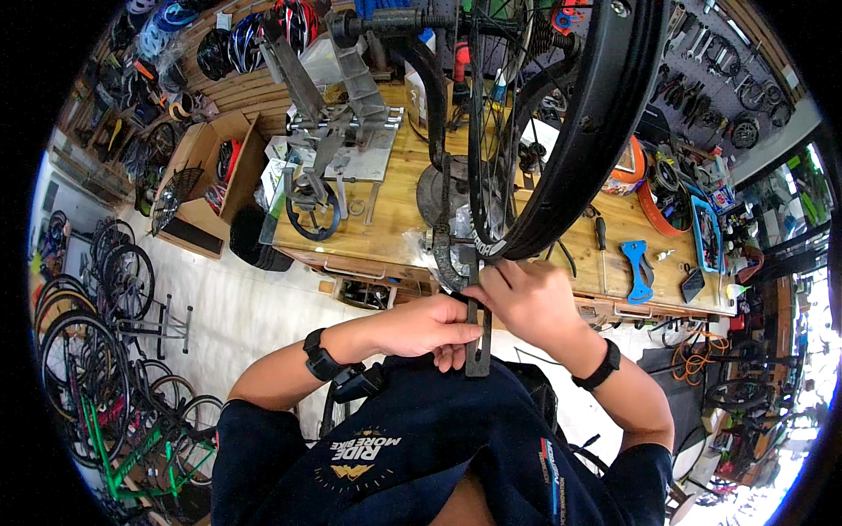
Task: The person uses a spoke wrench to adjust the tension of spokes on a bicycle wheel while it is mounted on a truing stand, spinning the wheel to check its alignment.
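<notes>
A bicycle wheel [605, 114] with a black rim and spokes stands upright in a heavy metal truing stand [443, 167], its lower end just above my hands. A flat, dark metal bar [477, 361] with a slot hangs below the stand's front, in front of my shirt. My left hand [425, 329] grips this bar from the left, thumb laid across its face. Higher up, my right hand [531, 298] is curled with thumb and forefinger closed at the bar's upper part, close under the rim. Its other fingertips are hidden.
The wooden workbench [386, 237] carries a metal fixture [342, 131] at left. On its right lie a blue tool [638, 272], a screwdriver [601, 241], an orange bowl [664, 210] and a blue tray [704, 230]. Bicycles [105, 377] line the left; a cardboard box [210, 184] stands beside the bench.
</notes>
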Action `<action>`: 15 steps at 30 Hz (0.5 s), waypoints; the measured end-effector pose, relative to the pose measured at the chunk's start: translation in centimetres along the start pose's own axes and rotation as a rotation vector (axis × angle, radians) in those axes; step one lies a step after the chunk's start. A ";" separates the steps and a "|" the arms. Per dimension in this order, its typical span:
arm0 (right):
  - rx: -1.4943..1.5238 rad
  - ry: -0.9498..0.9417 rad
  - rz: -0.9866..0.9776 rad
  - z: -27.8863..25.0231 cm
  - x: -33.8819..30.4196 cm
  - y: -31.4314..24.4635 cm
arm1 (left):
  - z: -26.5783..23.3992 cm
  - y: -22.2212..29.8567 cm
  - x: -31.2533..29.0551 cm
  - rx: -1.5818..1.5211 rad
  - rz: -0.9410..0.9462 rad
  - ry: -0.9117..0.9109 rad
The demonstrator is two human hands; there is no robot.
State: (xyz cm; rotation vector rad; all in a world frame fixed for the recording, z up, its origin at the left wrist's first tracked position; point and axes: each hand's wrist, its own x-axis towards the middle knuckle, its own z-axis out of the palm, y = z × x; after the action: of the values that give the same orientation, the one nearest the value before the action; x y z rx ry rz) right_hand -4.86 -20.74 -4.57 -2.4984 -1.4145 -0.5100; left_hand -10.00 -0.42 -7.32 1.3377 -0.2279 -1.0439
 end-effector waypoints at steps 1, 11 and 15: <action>-0.015 0.001 0.047 0.3 0.0 -0.6 | 0.0 -0.1 0.0 -0.002 -0.010 0.011; -0.057 -0.022 0.368 0.2 1.0 -3.7 | 0.1 -0.2 0.1 0.012 0.023 0.024; -0.004 -0.063 0.386 -0.1 0.3 -3.2 | 0.2 0.2 -0.3 0.048 0.010 0.049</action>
State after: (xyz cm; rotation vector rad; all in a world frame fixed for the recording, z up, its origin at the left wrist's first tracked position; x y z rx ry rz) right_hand -7.52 -18.88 -4.31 -2.7159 -0.9096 -0.3589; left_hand -10.22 -0.39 -6.99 1.4018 -0.2243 -1.0013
